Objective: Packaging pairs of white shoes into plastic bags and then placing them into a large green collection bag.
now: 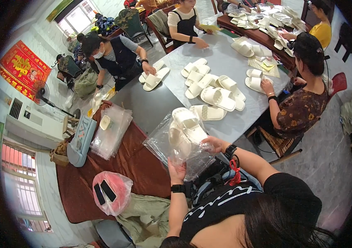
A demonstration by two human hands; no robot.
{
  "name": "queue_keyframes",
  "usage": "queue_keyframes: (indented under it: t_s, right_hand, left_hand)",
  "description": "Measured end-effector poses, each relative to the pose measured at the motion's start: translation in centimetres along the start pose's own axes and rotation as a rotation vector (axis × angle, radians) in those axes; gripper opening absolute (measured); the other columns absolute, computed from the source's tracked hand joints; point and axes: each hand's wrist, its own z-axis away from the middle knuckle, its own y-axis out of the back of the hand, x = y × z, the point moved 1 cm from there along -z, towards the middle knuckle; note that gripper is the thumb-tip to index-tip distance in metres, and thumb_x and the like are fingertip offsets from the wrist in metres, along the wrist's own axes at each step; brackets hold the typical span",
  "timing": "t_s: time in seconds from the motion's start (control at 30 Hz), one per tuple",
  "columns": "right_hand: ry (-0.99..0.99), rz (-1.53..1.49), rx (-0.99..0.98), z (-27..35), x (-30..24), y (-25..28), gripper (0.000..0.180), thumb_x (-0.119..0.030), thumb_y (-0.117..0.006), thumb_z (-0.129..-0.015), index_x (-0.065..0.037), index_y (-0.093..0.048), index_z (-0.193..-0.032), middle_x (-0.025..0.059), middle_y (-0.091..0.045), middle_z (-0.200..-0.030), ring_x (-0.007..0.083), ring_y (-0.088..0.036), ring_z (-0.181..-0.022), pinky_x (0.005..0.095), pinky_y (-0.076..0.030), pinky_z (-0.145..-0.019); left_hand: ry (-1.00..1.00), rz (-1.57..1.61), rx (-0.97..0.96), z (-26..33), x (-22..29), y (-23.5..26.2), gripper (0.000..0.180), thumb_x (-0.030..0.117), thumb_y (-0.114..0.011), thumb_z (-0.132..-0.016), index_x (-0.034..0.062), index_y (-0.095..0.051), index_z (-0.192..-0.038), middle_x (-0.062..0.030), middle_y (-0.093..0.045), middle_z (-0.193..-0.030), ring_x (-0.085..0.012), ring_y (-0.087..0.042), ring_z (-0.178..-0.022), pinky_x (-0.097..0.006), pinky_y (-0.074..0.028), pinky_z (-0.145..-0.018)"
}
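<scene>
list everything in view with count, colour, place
Held slippers: 2, cream, centre
Clear bag: 1, transparent, at held slippers
Grey table: at least 1, grey, centre
Loose slippers: many, cream, on grey table
Distant slippers: many, cream, upper right
Brown cloth: 1, brown, left
Bag stack: 1, transparent, on brown cloth
Device: 1, light blue, left
Pink bag: 1, pink, lower left
Phones: 2, dark-screened, on pink bag
Fan: 1, dark, left
Wall hanging: 1, red, left
Co-workers: several, varied clothing, upper half
Left hand: 1, bare, at clear bag
Right hand: 1, bare, at held slippers
</scene>
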Motion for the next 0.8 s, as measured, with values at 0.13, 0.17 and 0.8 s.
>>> queue_keyframes:
  t_s: [0.13, 0.17, 0.8]
  right_hand:
    - [0.046, 0.034, 0.02, 0.2, -1.2, -0.1, 0.029, -0.01, -0.056, -0.078, -0.008, -0.05, -0.106, 0.0029, -0.059, -0.087, 0.0142, -0.059, -0.075, 0.0288, -0.05, -0.061]
    - [0.044, 0.014, 0.029, 0.2, -1.3, -0.4, 0.029, -0.008, -0.056, -0.077, -0.007, -0.05, -0.106, 0.0034, -0.058, -0.09, 0.0145, -0.058, -0.076, 0.0289, -0.05, -0.062]
    - [0.041, 0.36, -0.214, 1.1, 1.0, -5.1, 0.053, -0.007, -0.063, -0.073, -0.006, -0.042, -0.121, 0.0059, -0.053, -0.11, 0.016, -0.052, -0.095, 0.0308, -0.043, -0.082]
  left_hand:
    - [0.202, 0.069, -0.065, 1.1, -0.7, -1.6, 0.07, 0.06, -0.041, -0.08, 0.0062, -0.034, -0.124, -0.0161, -0.048, -0.116, -0.0297, -0.045, -0.11, -0.038, -0.042, -0.089]
    - [0.278, 0.006, -0.171, 1.5, -1.2, -2.4, 0.074, 0.063, -0.04, -0.078, 0.006, -0.033, -0.126, -0.0176, -0.046, -0.117, -0.0316, -0.045, -0.109, -0.039, -0.042, -0.089]
    - [0.208, 0.004, -0.074, -0.6, -2.2, -2.1, 0.046, 0.037, -0.047, -0.086, 0.0075, -0.042, -0.122, -0.0102, -0.047, -0.123, -0.0276, -0.048, -0.108, -0.049, -0.039, -0.089]
